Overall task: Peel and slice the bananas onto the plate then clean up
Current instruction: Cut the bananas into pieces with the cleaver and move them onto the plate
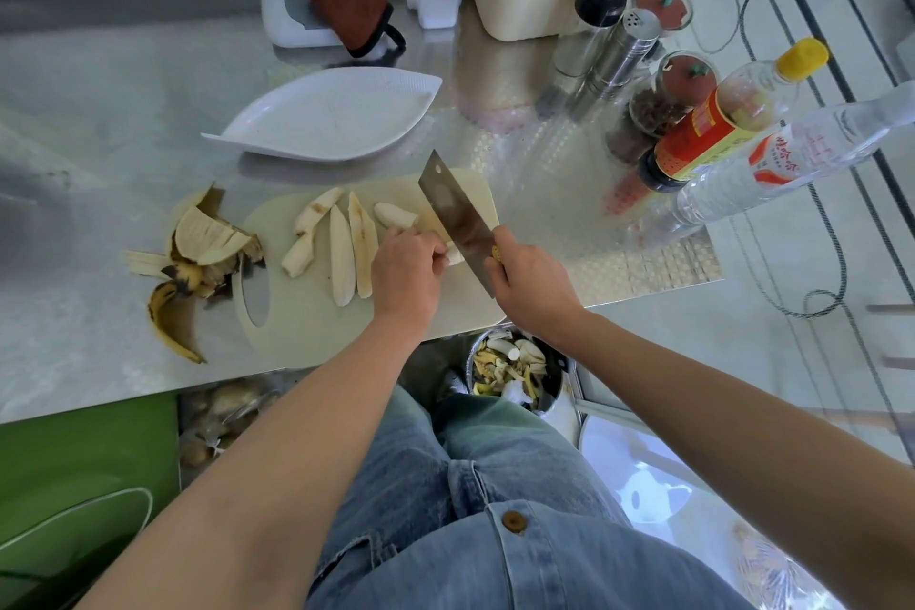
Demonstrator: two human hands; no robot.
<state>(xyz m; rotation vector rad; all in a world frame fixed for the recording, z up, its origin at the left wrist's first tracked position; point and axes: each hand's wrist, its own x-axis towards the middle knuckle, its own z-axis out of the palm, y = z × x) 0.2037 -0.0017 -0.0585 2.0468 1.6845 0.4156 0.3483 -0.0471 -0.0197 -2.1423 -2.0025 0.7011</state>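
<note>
On the board [297, 312], the left hand [403, 272] pinches a banana piece [396, 216], likely soft and slippery, beside the cleaver [455, 213] the right hand [532, 285] grips.

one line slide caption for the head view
Left hand pinches a banana piece on the cutting board; right hand grips a cleaver against it.

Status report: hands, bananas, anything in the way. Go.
Left hand holding banana piece on cutting board, right hand gripping cleaver at it. Cut strips on board, none on plate. Peels at board's left edge, nothing blocking.
</note>
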